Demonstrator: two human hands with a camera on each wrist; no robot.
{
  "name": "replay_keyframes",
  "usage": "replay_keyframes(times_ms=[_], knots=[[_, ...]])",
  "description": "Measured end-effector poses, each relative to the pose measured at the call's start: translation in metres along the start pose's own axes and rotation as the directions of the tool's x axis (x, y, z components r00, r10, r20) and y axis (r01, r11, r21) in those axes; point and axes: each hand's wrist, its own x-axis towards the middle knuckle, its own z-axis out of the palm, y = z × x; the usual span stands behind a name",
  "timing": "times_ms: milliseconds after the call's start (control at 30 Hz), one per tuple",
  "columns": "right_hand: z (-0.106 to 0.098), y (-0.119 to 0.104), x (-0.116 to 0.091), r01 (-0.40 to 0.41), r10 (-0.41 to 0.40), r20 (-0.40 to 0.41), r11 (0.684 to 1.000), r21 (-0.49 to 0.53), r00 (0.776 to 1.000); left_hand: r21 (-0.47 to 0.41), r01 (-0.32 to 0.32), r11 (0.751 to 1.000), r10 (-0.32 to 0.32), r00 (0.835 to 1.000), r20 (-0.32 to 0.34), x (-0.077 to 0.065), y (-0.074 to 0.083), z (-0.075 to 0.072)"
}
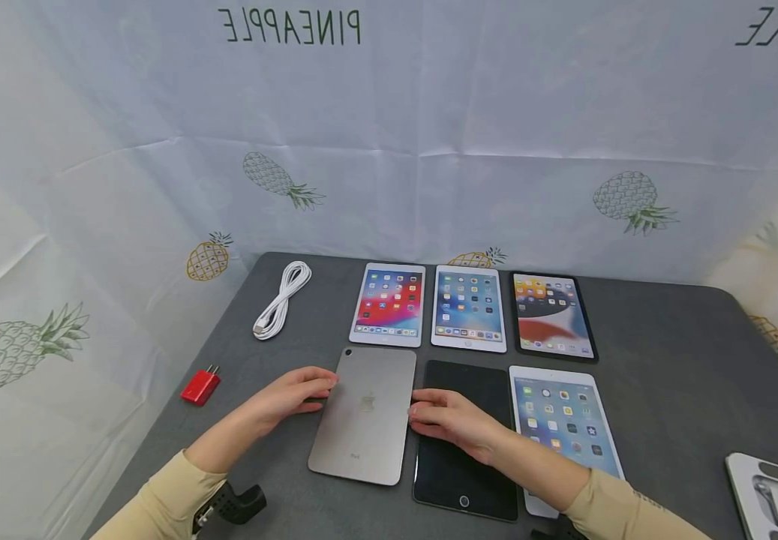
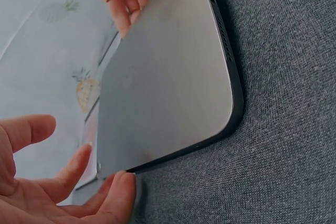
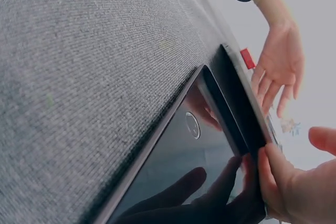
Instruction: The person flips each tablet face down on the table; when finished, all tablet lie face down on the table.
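Head view has the black tablet (image 1: 466, 480) just right of the face-down silver tablet (image 1: 364, 427). Right hand (image 1: 455, 421) and left hand (image 1: 297, 391) touch its opposite edges, fingers unclamped; light, even pressure would likely keep it clear of the red-screen tablet (image 1: 389, 306) beyond.

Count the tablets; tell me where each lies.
6. Back row, left to right: red-screened tablet, blue-screened tablet, black-framed tablet. Front row: face-down silver tablet, dark-screened tablet, lit white tablet partly covered by the right forearm.
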Motion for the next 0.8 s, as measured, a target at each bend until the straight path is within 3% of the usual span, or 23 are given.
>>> replay_keyframes(times_ms=[233,600,800], knots=[[0.003,-0.007,-0.006,-0.021,0.022,0.024,0.998,-0.052,0.999,-0.008,0.014,1.000,-0.014,0.999,-0.037,-0.001,0.001,0.000],[0.004,-0.016,-0.014,-0.057,0.060,0.045,0.996,-0.066,0.997,0.002,0.021,1.000,-0.021,0.999,-0.028,0.000,0.002,0.001],[-0.003,-0.018,-0.017,-0.026,0.029,0.035,0.996,-0.084,0.999,0.049,0.000,0.999,0.005,0.995,-0.098,0.000,0.004,0.008]])
